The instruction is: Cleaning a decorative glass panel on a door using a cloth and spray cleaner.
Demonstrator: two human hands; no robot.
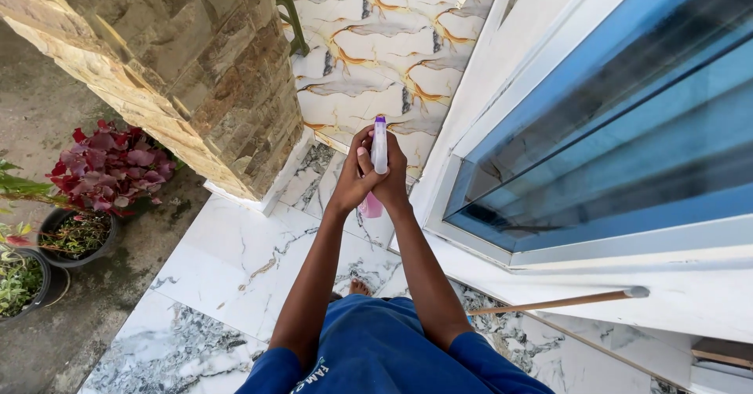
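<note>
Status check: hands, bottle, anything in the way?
Left hand and right hand both clasped round spray bottle, upright, purple tip up. Window to the right. Wooden stick leans by the sill, clear of hands.

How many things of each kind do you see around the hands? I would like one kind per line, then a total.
Spray bottle, held in both hands (left hand, right hand): 1
Plant pots: 2
Wooden stick: 1
Stone pillar: 1
Window: 1
Total: 6
</note>
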